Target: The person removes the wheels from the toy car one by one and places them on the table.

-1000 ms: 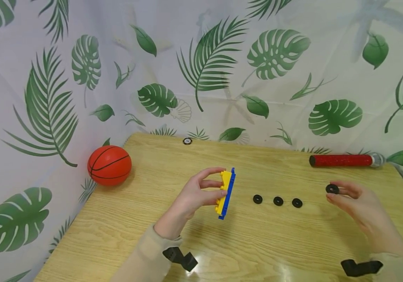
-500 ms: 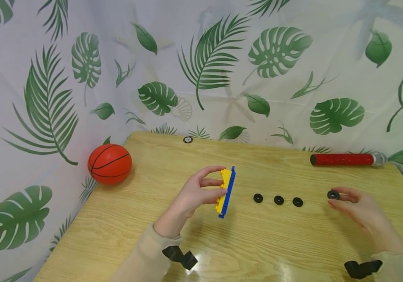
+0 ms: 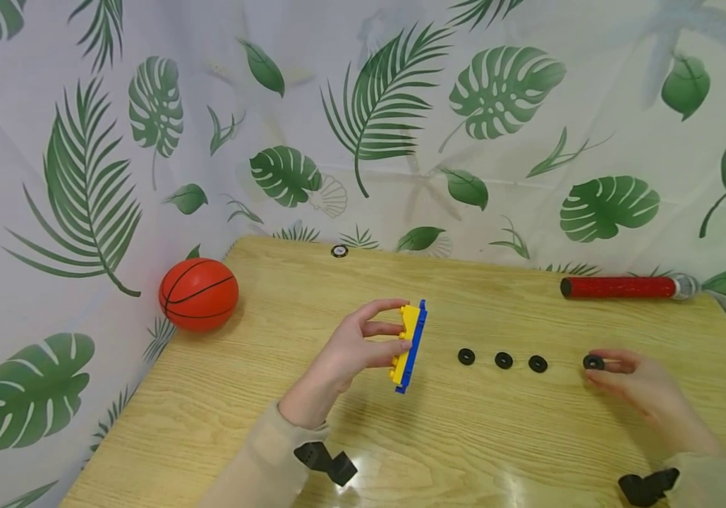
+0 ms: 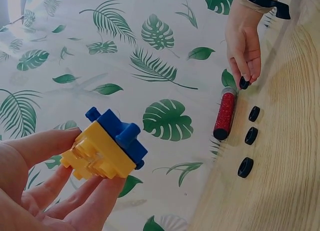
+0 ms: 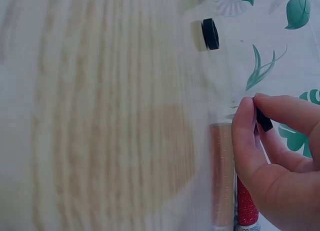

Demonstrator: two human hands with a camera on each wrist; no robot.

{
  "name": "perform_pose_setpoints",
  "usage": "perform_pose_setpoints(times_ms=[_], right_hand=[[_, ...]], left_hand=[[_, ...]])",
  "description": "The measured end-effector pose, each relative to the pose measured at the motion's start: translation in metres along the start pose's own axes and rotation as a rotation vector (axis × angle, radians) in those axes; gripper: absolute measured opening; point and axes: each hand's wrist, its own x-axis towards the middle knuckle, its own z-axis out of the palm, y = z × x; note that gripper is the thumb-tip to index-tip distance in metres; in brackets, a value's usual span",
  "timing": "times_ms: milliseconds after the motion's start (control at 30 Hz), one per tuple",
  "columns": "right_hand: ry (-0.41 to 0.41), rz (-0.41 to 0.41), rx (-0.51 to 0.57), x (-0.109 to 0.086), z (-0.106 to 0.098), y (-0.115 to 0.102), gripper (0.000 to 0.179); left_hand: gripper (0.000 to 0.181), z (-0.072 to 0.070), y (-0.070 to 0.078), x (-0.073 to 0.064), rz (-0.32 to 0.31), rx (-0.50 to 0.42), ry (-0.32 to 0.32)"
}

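Note:
My left hand (image 3: 363, 342) holds a yellow and blue building-block toy (image 3: 411, 346) above the table, tilted on its side. The left wrist view shows studs on the yellow part and short pegs sticking out of the blue part (image 4: 120, 133). To the right, my right hand (image 3: 645, 388) pinches a small black toy wheel (image 3: 586, 363) between thumb and fingertips; whether it touches the table I cannot tell. Between the hands, three more black toy wheels lie in a row on the table: a left one (image 3: 461, 358), a middle one (image 3: 498, 361) and a right one (image 3: 532, 365).
A red basketball (image 3: 199, 295) sits at the table's left edge. A red glittery cylinder with a silvery end (image 3: 619, 287) lies at the back right. Near the back edge is a small black and white disc (image 3: 334, 251). Leaf-printed cloth (image 3: 515, 162) hangs behind the wooden table (image 3: 274, 303).
My right hand has come down and nearer to the row with the toy wheel in its fingers. The left hand and the block toy have hardly moved.

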Motion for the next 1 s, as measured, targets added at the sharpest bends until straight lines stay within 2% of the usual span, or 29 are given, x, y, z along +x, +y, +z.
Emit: perform_pose_setpoints(times_ms=[100, 133, 400, 533, 667, 767, 1000], right_hand=[[0.004, 0.012, -0.053, 0.002, 0.0, 0.001, 0.058], [0.0, 0.018, -0.056, 0.002, -0.001, 0.002, 0.061], [-0.041, 0.027, 0.053, 0.009, -0.003, 0.009, 0.044], [-0.039, 0.043, 0.049, 0.01, -0.003, 0.009, 0.05], [-0.038, 0.047, 0.053, 0.009, -0.003, 0.009, 0.036], [-0.034, 0.043, 0.036, 0.009, -0.002, 0.009, 0.033], [-0.016, 0.045, -0.081, 0.012, -0.002, 0.009, 0.056]], left_hand=[[0.053, 0.0, 0.0, 0.0, -0.002, 0.003, -0.001], [0.053, 0.0, 0.0, 0.0, -0.003, 0.004, -0.001], [0.053, 0.001, 0.001, 0.0, -0.004, 0.009, -0.003], [0.053, 0.001, 0.0, 0.001, -0.002, 0.005, -0.003], [0.053, 0.001, -0.001, 0.001, -0.002, -0.002, -0.003], [0.053, 0.001, -0.001, 0.001, -0.005, -0.001, -0.005], [0.053, 0.002, -0.001, 0.001, -0.007, 0.003, -0.004]])
